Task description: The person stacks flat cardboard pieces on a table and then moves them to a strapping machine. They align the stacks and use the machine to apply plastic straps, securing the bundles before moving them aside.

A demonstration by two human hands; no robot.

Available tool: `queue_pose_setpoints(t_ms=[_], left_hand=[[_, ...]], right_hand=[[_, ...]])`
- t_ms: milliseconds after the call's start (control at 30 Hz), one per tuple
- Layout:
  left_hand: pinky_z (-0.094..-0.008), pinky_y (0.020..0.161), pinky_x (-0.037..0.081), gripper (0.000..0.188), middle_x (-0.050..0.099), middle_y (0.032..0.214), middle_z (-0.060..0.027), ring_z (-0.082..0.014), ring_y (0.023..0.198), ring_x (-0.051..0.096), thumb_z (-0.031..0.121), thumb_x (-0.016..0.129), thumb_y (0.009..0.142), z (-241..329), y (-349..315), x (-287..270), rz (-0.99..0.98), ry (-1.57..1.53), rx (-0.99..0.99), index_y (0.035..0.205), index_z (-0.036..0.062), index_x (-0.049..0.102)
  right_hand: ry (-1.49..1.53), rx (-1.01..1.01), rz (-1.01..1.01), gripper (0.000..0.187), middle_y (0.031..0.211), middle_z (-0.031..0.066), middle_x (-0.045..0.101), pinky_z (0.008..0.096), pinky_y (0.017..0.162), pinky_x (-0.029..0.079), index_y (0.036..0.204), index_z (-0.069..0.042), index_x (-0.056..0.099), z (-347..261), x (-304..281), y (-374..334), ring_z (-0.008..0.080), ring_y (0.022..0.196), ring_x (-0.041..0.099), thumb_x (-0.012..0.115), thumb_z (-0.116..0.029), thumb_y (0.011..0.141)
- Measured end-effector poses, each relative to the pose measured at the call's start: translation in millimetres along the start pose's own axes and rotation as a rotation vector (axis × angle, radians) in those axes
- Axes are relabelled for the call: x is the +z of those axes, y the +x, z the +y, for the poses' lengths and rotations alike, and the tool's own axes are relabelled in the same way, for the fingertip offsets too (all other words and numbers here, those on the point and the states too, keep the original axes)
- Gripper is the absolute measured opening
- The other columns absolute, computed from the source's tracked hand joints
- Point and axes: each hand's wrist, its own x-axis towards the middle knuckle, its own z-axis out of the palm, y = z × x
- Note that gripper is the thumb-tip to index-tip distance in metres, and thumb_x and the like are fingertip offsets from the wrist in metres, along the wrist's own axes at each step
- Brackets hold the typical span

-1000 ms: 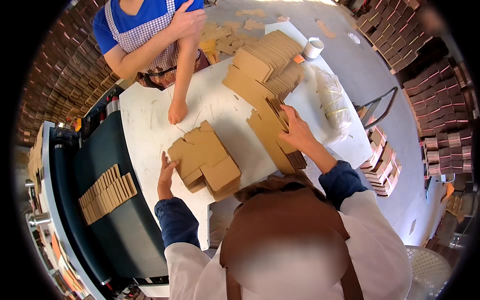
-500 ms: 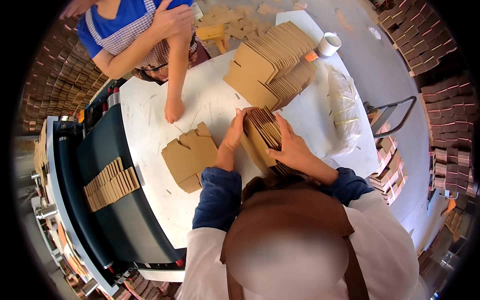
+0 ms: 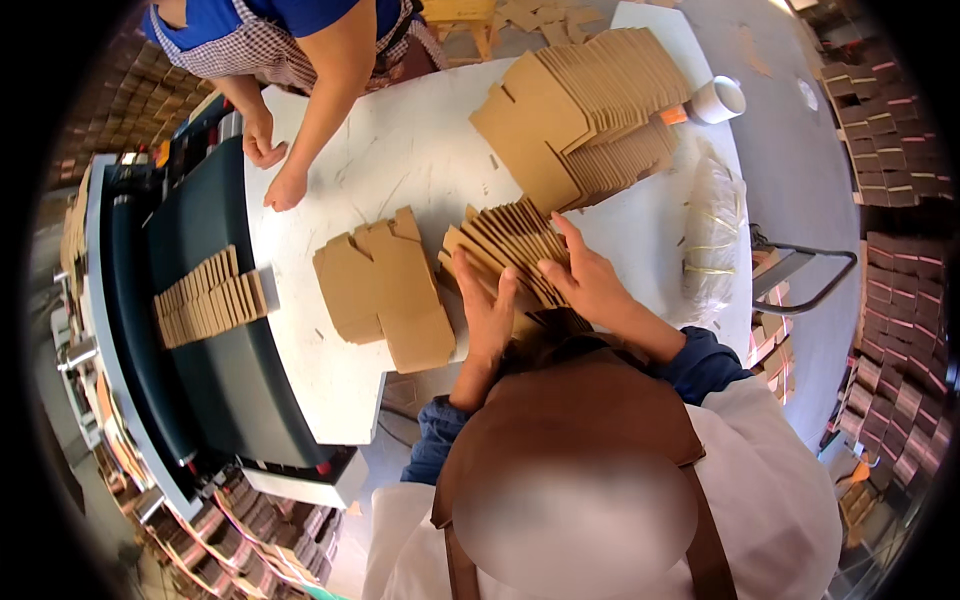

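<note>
A bundle of brown cardboard blanks (image 3: 520, 240) stands on edge close to my body, its top edges fanned apart and leaning left. My left hand (image 3: 485, 310) is against the near left side of the bundle, thumb and fingers on the boards. From the right, my right hand (image 3: 595, 285) presses the bundle with its fingers and thumb. The bundle's lower part is hidden by my hands and apron. To the left, a few flat cardboard blanks (image 3: 385, 285) lie on the white table (image 3: 330, 385). Beyond my hands rests a larger stack of blanks (image 3: 580, 115).
Overlapping cardboard pieces (image 3: 210, 298) lie on a dark conveyor belt (image 3: 240, 400) at left. A co-worker's hands (image 3: 285, 185) are over the table's far left. At right are a white cup (image 3: 716, 100), a plastic-wrapped bundle (image 3: 712, 235) and a cart handle (image 3: 825, 290).
The bundle's boards have spread apart and tipped left. My left hand has moved down from its upper left side. The co-worker's folded arms have come apart, both hands now near the belt.
</note>
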Motion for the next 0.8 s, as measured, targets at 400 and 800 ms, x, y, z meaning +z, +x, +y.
queue_pose_setpoints(t_ms=[400, 800], left_hand=[[-0.0383, 0.113, 0.029, 0.083, 0.031, 0.151, -0.0185, -0.0284, 0.137, 0.033, 0.017, 0.067, 0.091, 38, 27, -34, -0.133, -0.315, -0.082, 0.15, -0.0038, 0.013], [-0.0392, 0.114, 0.028, 0.088, 0.032, 0.15, -0.0171, -0.0284, 0.14, 0.029, 0.014, 0.073, 0.083, 34, 29, -53, -0.131, -0.371, -0.112, 0.149, -0.0029, 0.017]], right_hand=[[-0.004, -0.209, -0.058, 0.055, 0.122, 0.0214, 0.059, 0.0421, 0.09, 0.048, 0.135, -0.003, 0.041, -5, 29, 28, 0.0385, 0.107, 0.06, 0.06, -0.031, 0.092], [-0.119, -0.198, -0.121, 0.066, 0.121, 0.0227, 0.061, 0.043, 0.09, 0.049, 0.137, -0.002, 0.039, -14, 21, 36, 0.0395, 0.106, 0.061, 0.066, -0.038, 0.087]])
